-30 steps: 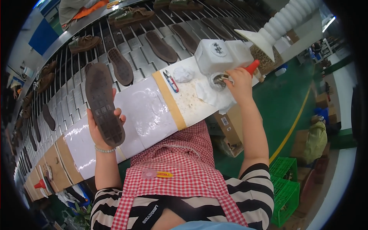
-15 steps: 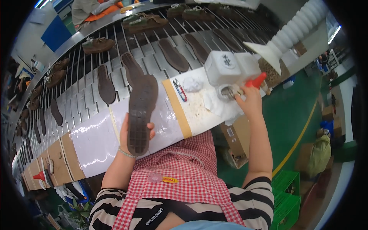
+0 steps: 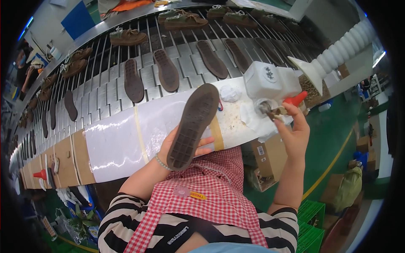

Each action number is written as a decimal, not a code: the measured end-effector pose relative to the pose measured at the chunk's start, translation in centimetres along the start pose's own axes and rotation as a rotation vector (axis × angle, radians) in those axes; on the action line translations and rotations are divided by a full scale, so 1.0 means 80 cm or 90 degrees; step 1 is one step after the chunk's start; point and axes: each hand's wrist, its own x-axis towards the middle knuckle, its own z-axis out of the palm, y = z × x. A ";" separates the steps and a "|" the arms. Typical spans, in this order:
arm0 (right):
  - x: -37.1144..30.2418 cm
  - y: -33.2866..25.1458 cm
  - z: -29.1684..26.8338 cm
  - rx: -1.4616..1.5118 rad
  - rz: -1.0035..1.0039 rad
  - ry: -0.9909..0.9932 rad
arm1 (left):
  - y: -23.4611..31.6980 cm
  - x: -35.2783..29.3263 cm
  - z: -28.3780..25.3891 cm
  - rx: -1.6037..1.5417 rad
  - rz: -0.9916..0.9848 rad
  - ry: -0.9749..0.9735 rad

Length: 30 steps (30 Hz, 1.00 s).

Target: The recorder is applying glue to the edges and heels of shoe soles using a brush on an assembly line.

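My left hand point(image 3: 167, 144) is wrapped round a dark brown shoe sole point(image 3: 194, 124), its gridded side facing me. The sole tilts up to the right above the board. At the right, the fingers of my right hand point(image 3: 294, 131) pinch a small brush point(image 3: 276, 113) with a pale handle and a dark end. The brush is beside the mouth of a small clear jar point(image 3: 264, 106), which stands on crumpled white cloth point(image 3: 255, 120). Behind the jar is a white plastic container point(image 3: 262, 81). A red cone-shaped nozzle point(image 3: 296, 98) lies just beyond my right fingers.
Across the board's far side runs a slatted metal conveyor point(image 3: 114, 88) bearing several soles point(image 3: 166, 71) and brown shoes point(image 3: 185, 21). A white ribbed duct point(image 3: 346, 48) hangs at the upper right. Green crates point(image 3: 310, 213) and a cardboard box point(image 3: 268, 158) are below the board.
My left hand and the sole have shifted right, and the sole tilts more to the right. My right hand has drawn back from the jar's mouth, bringing the brush into clearer view.
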 end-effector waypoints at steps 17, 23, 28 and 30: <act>-0.033 -0.072 0.121 -0.211 -0.431 -0.205 | -0.025 -0.021 0.020 0.063 -0.041 -0.048; -0.049 -0.074 0.131 -0.188 -0.444 -0.247 | -0.025 -0.025 0.033 0.090 -0.034 -0.005; -0.068 -0.078 0.139 -0.154 -0.440 -0.286 | -0.027 -0.019 0.037 0.038 0.017 0.024; -0.076 -0.076 0.144 -0.151 -0.451 -0.297 | -0.027 -0.013 0.040 0.052 0.045 0.088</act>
